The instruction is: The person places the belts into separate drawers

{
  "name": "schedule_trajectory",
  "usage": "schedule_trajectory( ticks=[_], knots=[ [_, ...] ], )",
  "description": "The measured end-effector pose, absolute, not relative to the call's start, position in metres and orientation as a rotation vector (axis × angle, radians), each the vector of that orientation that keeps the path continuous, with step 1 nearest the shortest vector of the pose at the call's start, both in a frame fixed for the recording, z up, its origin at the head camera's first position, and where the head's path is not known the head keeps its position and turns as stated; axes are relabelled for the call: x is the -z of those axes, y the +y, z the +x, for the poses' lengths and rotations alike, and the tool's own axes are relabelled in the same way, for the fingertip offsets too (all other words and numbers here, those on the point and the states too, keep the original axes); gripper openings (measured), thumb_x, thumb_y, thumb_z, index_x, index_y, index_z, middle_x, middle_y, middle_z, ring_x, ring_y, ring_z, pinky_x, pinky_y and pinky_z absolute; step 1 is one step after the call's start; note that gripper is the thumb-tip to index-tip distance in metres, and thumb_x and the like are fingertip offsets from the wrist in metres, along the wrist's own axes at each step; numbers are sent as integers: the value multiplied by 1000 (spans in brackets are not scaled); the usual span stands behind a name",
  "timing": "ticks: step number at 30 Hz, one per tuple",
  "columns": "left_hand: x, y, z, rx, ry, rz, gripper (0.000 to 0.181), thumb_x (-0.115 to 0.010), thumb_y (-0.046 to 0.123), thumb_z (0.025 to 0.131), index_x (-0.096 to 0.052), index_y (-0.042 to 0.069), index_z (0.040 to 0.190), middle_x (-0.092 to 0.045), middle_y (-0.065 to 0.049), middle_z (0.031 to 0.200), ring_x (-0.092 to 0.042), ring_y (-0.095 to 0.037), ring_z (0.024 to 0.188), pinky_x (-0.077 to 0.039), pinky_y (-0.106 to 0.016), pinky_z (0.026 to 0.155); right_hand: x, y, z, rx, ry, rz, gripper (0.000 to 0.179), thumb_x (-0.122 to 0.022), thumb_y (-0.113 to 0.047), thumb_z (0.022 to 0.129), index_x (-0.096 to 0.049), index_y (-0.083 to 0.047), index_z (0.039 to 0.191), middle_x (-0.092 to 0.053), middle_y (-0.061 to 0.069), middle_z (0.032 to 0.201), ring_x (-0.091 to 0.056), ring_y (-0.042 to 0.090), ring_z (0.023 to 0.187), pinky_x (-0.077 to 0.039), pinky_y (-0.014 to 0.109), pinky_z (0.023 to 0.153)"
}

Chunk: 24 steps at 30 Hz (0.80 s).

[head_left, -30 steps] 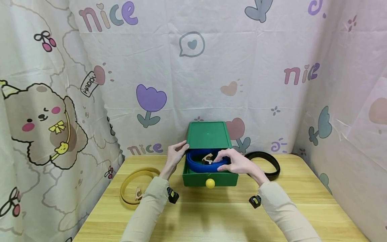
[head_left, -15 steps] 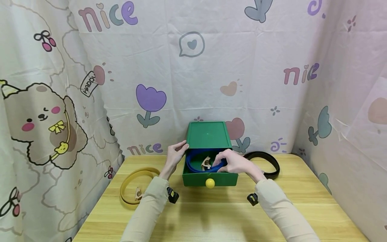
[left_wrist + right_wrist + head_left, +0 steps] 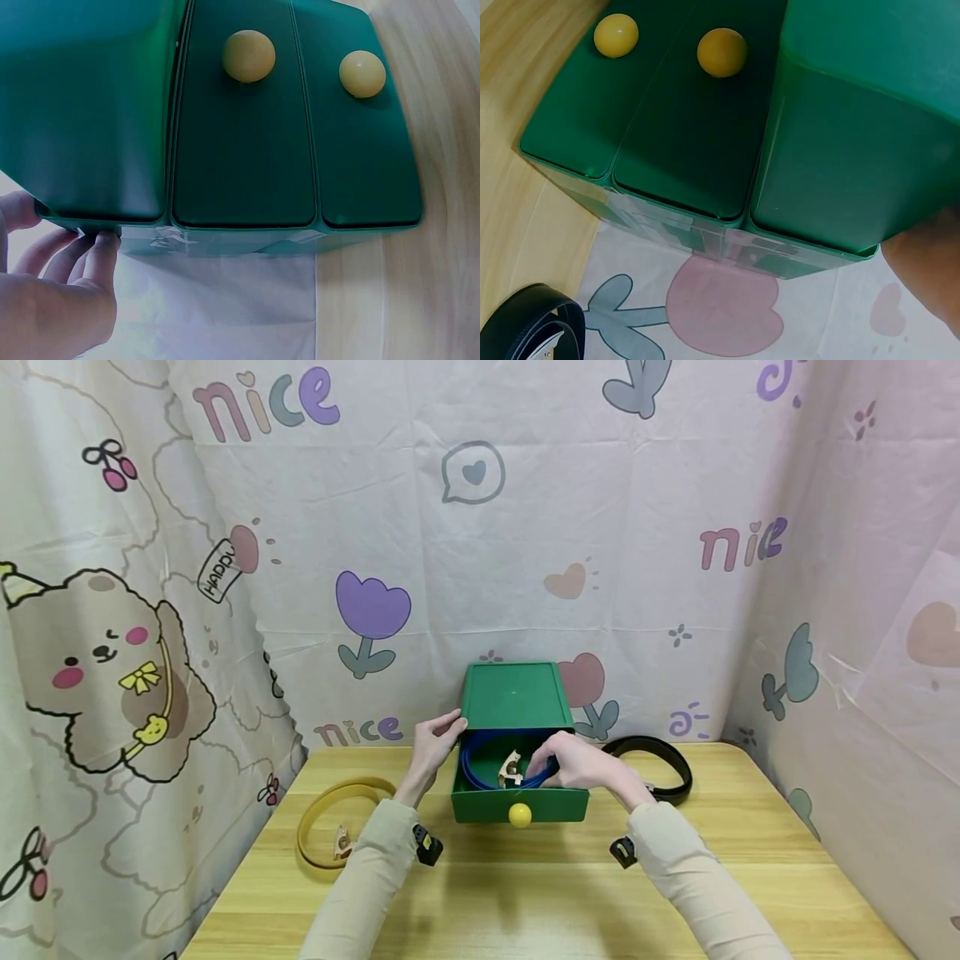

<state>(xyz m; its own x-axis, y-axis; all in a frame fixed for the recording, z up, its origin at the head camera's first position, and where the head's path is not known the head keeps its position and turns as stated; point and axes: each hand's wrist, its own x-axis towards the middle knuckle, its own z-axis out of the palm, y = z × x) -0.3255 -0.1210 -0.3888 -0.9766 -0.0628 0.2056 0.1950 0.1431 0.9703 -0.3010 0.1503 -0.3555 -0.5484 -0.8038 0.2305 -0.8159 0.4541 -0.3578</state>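
A green drawer cabinet (image 3: 516,695) stands at the back of the table, its top drawer (image 3: 480,807) pulled out toward me. Inside that drawer lies a coiled blue belt (image 3: 467,764) with a gold buckle (image 3: 511,769). My right hand (image 3: 576,763) reaches over the drawer's right side and pinches the belt's right part; its fingertips are partly hidden inside. My left hand (image 3: 432,748) grips the cabinet's upper left edge, thumb at the corner and the other fingers (image 3: 100,259) against the side. In the right wrist view only a bit of the right hand (image 3: 924,271) shows.
A yellow belt (image 3: 306,827) lies coiled on the table at the left, a black belt (image 3: 684,770) at the right behind my right wrist. Two closed drawers with yellow knobs (image 3: 249,56) sit below the top one. A printed curtain (image 3: 480,568) hangs behind.
My right hand has lowered the blue belt deeper into the drawer, and the coil now sits lower with its buckle turned slightly. The left hand has stayed at the cabinet's edge.
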Motion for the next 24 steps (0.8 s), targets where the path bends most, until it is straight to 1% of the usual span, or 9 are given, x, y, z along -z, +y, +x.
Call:
schedule_trajectory(
  ticks=[3,6,10,13,19,22,24],
  knots=[
    [387,-121,-325,1938,-2224,-135,43,-66,18,98,-61,0,137,-63,-24,135,-65,-26,118,-56,-27,92,356,149,-302,-688,-2670,1477,21,-80,1,80,-80,-14,94,-79,-1,93,-70,11,86,-58,28,79],
    [380,-120,-319,1941,-2235,-143,42,-64,15,99,-59,-3,137,-61,-26,136,-64,-28,119,-55,-35,98,356,149,-302,-693,-2684,1463,22,-80,2,79,-80,-15,94,-78,-3,92,-70,9,84,-58,27,77],
    [365,-117,-304,1946,-2234,-146,42,-62,11,99,-58,-7,137,-61,-28,135,-64,-31,120,-50,-49,105,354,147,-300,-662,-2712,1430,23,-81,2,79,-80,-15,94,-78,-3,93,-70,11,86,-58,27,78],
    [358,-116,-296,1952,-2225,-150,42,-62,10,99,-57,-8,137,-61,-29,135,-63,-32,121,-47,-54,108,354,146,-299,-620,-2740,1400,23,-81,0,80,-79,-16,97,-78,-3,95,-71,13,89,-58,28,79],
    [358,-116,-294,1965,-2222,-164,43,-62,11,99,-57,-7,138,-60,-28,136,-62,-37,124,-47,-52,108,355,146,-299,-610,-2758,1382,22,-81,-3,81,-79,-15,99,-78,-3,98,-71,14,92,-58,29,81],
    [368,-118,-304,1954,-2222,-153,43,-64,14,99,-59,-4,137,-62,-26,135,-65,-32,120,-53,-45,103,355,147,-299,-641,-2738,1399,18,-82,-7,83,-79,-15,99,-78,-3,98,-71,13,92,-58,29,82],
    [376,-119,-312,1940,-2223,-138,42,-65,16,98,-61,-1,136,-64,-24,134,-67,-27,116,-56,-38,98,355,148,-298,-678,-2707,1420,16,-82,-10,84,-78,-15,99,-78,-2,97,-71,13,91,-58,29,83]
  ],
)
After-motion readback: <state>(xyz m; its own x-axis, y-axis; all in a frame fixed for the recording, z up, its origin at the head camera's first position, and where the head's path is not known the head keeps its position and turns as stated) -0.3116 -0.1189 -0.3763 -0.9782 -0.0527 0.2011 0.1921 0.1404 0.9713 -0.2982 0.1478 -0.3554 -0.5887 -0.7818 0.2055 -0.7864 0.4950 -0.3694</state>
